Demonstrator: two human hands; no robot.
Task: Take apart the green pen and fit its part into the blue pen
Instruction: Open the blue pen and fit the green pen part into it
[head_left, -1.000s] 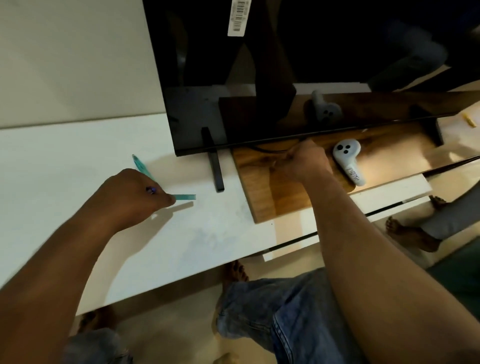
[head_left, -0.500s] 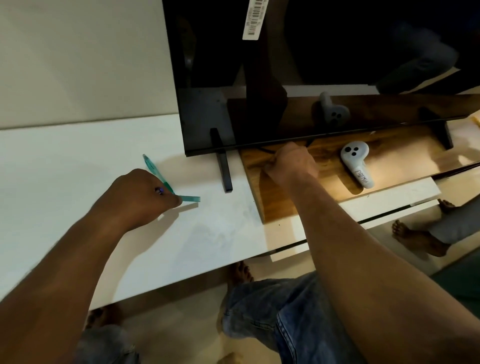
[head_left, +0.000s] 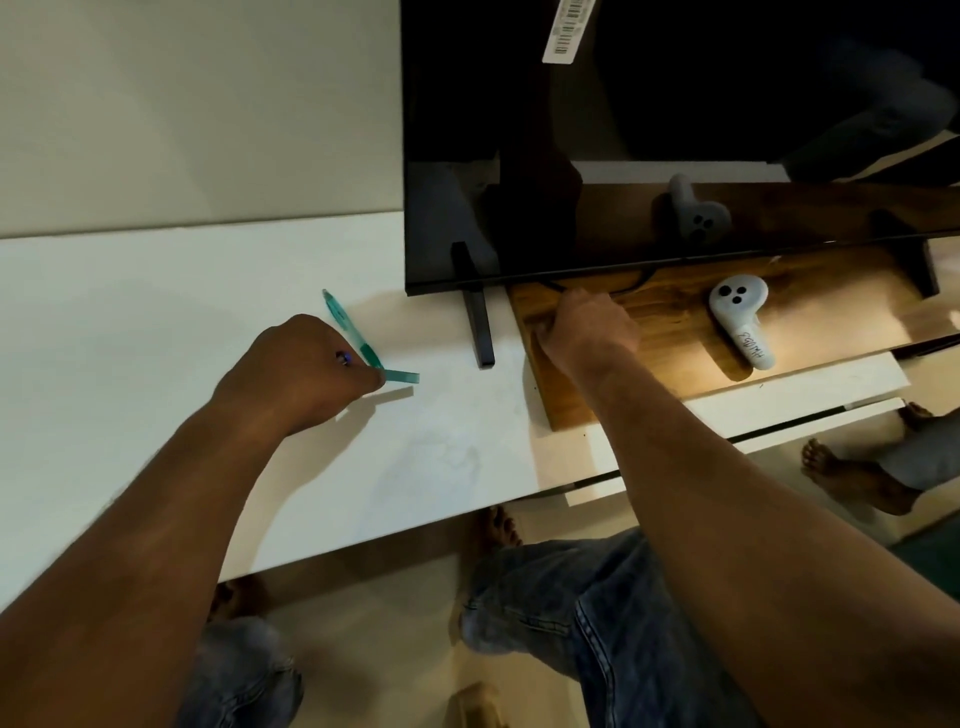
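The green pen (head_left: 349, 328) lies slanted on the white table (head_left: 156, 322), its near end at the fingertips of my left hand (head_left: 301, 371). A short green piece (head_left: 403, 375) sticks out to the right from those curled fingertips, just above the table. A small blue tip (head_left: 342, 357) peeks out of the same fist; the rest of the blue pen is hidden. My right hand (head_left: 589, 332) rests as a fist on the wooden board (head_left: 670, 332) under the monitor edge. Whether it holds anything is hidden.
A black monitor (head_left: 623, 130) stands at the back, its foot (head_left: 479, 327) on the table between my hands. A white controller (head_left: 737, 319) lies on the board, right of my right hand. My knees are below the table edge, and another person's bare foot (head_left: 852, 475) shows at right.
Both hands keep their places and grips. Only the view has shifted a little, so everything sits slightly further right in the frame.
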